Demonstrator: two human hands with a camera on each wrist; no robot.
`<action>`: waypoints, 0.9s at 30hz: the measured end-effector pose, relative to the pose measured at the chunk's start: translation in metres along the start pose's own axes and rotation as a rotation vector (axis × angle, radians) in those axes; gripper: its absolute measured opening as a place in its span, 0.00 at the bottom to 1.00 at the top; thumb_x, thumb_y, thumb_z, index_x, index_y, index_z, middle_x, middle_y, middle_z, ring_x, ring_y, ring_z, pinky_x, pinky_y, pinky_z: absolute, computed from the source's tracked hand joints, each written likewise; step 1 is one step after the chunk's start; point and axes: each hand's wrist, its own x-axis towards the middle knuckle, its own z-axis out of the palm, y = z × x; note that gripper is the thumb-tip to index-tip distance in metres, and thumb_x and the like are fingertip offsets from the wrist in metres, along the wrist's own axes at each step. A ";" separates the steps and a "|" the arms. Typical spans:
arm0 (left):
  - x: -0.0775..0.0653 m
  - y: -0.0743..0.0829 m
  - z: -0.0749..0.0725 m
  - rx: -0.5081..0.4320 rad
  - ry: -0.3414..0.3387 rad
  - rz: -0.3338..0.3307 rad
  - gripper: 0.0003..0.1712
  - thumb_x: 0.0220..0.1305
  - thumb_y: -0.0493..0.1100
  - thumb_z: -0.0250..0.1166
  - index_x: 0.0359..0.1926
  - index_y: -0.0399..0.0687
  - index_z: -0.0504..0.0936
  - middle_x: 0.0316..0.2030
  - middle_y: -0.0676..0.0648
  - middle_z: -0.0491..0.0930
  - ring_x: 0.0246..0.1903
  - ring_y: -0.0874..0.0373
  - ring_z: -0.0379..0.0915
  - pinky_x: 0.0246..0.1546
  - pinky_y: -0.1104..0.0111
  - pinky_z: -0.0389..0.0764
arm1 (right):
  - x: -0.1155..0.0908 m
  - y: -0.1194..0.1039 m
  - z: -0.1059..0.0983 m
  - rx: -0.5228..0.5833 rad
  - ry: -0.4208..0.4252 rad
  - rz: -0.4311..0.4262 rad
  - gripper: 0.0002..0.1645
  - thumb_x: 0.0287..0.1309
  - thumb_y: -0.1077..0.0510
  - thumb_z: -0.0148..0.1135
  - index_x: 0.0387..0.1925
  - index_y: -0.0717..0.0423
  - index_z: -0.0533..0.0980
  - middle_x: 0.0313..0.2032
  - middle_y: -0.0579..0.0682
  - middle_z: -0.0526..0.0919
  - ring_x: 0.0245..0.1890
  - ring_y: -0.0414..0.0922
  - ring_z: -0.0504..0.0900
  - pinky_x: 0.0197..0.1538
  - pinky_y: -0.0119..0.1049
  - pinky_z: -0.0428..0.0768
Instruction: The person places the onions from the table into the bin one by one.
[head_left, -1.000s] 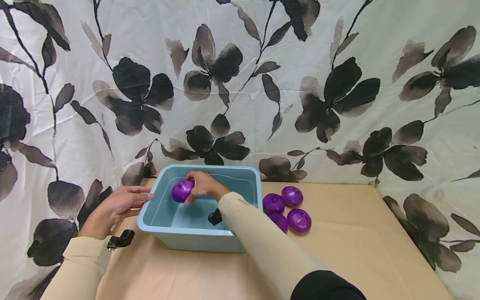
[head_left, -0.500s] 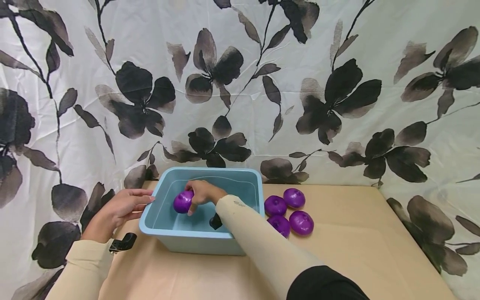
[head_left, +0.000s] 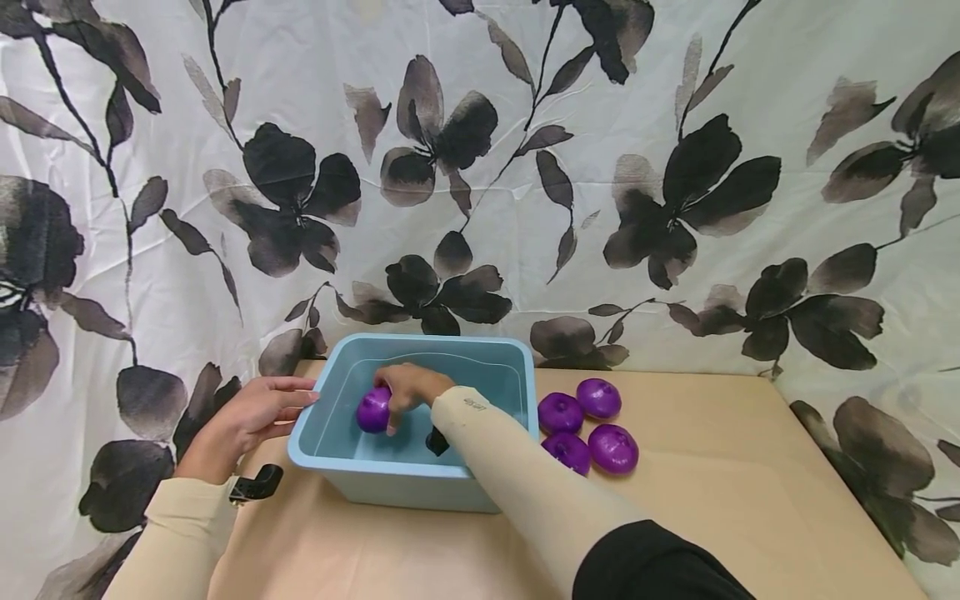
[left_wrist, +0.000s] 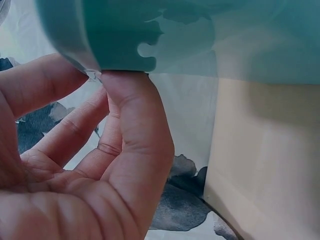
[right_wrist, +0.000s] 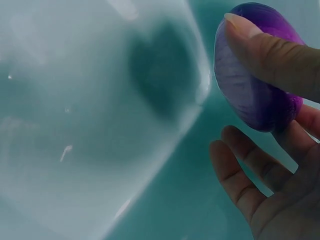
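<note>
Right hand (head_left: 411,389) fingers pinch glossy purple round bulb (head_left: 372,411) inside light-blue rectangular plastic tub (head_left: 405,492); left hand (head_left: 251,417), fingers loosely extended, touches tub's rim.

Looks like smooth, semi-gloss plastic on the blue tub (head_left: 420,490), w/ soft highlights inside. Reads v. glossy and slick on the purple onion (head_left: 372,410), w/ fine streaks up close. Matches that hi-gloss on the other onions (head_left: 614,449). Appears smooth, matt, w/ faint creases on the tan table (head_left: 720,483), paper vs. cloth unclear. Shows creased cloth, slight sheen, on the floral backdrop (head_left: 566,275). Seems matt cloth on the cream sleeves (head_left: 540,487).
</note>
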 end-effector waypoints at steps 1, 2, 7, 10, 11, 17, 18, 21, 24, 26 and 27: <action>0.000 0.000 0.000 -0.001 -0.003 0.002 0.26 0.70 0.41 0.68 0.65 0.33 0.77 0.36 0.56 0.87 0.37 0.63 0.86 0.40 0.67 0.89 | 0.000 0.000 0.000 -0.002 -0.005 0.001 0.48 0.44 0.54 0.87 0.66 0.49 0.73 0.59 0.49 0.81 0.56 0.45 0.78 0.64 0.43 0.81; 0.000 0.000 0.000 -0.002 -0.006 0.004 0.27 0.70 0.41 0.68 0.65 0.32 0.77 0.36 0.56 0.87 0.37 0.63 0.86 0.40 0.67 0.89 | 0.000 0.001 0.000 -0.004 -0.010 0.002 0.47 0.43 0.54 0.87 0.65 0.49 0.73 0.58 0.49 0.81 0.56 0.45 0.78 0.64 0.43 0.81; 0.001 0.000 0.001 -0.007 -0.003 0.008 0.27 0.70 0.40 0.68 0.65 0.32 0.76 0.36 0.56 0.87 0.36 0.63 0.85 0.39 0.67 0.89 | 0.002 0.004 0.001 -0.014 -0.020 -0.002 0.47 0.43 0.54 0.87 0.65 0.49 0.73 0.58 0.49 0.81 0.55 0.45 0.78 0.64 0.44 0.81; 0.002 0.000 0.001 -0.011 0.008 0.000 0.27 0.70 0.40 0.68 0.65 0.32 0.77 0.35 0.56 0.87 0.36 0.63 0.86 0.40 0.67 0.89 | 0.004 0.006 0.003 -0.037 -0.027 -0.002 0.47 0.43 0.52 0.88 0.65 0.49 0.73 0.57 0.49 0.81 0.55 0.45 0.78 0.64 0.44 0.81; 0.002 0.000 0.000 -0.008 0.009 0.000 0.27 0.70 0.41 0.68 0.65 0.32 0.77 0.36 0.56 0.87 0.36 0.63 0.86 0.40 0.67 0.89 | 0.004 0.007 0.003 -0.043 -0.028 0.000 0.47 0.43 0.52 0.87 0.65 0.48 0.73 0.57 0.49 0.81 0.55 0.45 0.78 0.63 0.44 0.81; 0.003 -0.002 0.001 0.016 0.029 0.000 0.28 0.70 0.41 0.68 0.66 0.31 0.76 0.36 0.56 0.86 0.37 0.63 0.85 0.40 0.67 0.89 | 0.002 0.007 0.006 -0.055 -0.043 0.015 0.52 0.45 0.52 0.86 0.72 0.47 0.69 0.65 0.50 0.79 0.64 0.47 0.77 0.68 0.49 0.79; 0.002 -0.002 0.002 0.017 0.035 -0.005 0.28 0.70 0.41 0.68 0.66 0.31 0.76 0.36 0.56 0.86 0.37 0.63 0.85 0.40 0.67 0.89 | 0.001 0.006 0.006 -0.062 -0.049 0.022 0.54 0.46 0.53 0.86 0.73 0.46 0.68 0.67 0.50 0.78 0.66 0.48 0.76 0.69 0.50 0.78; 0.003 -0.003 0.004 0.026 0.031 -0.007 0.29 0.70 0.41 0.68 0.66 0.31 0.76 0.35 0.56 0.86 0.37 0.63 0.85 0.40 0.67 0.89 | -0.004 0.008 0.004 -0.084 -0.056 0.041 0.56 0.48 0.53 0.85 0.76 0.45 0.65 0.71 0.50 0.75 0.70 0.48 0.73 0.72 0.51 0.75; 0.002 -0.002 0.004 0.036 0.033 -0.007 0.28 0.70 0.41 0.68 0.66 0.31 0.76 0.35 0.56 0.87 0.36 0.63 0.85 0.40 0.66 0.89 | -0.010 0.009 -0.002 -0.062 -0.039 0.026 0.53 0.51 0.54 0.83 0.75 0.47 0.66 0.72 0.52 0.74 0.71 0.49 0.74 0.72 0.50 0.75; 0.002 -0.001 0.001 0.045 0.036 -0.005 0.28 0.69 0.41 0.68 0.65 0.31 0.77 0.35 0.56 0.87 0.36 0.63 0.85 0.39 0.66 0.89 | -0.013 0.010 -0.010 -0.027 -0.026 -0.006 0.50 0.52 0.53 0.81 0.75 0.50 0.68 0.71 0.53 0.75 0.71 0.51 0.74 0.72 0.48 0.75; 0.002 0.000 0.000 0.050 0.036 -0.002 0.27 0.70 0.41 0.68 0.65 0.31 0.77 0.35 0.56 0.87 0.36 0.63 0.85 0.39 0.66 0.89 | -0.016 0.010 -0.015 -0.005 -0.022 -0.026 0.49 0.53 0.54 0.81 0.74 0.52 0.68 0.71 0.54 0.75 0.71 0.51 0.74 0.73 0.47 0.75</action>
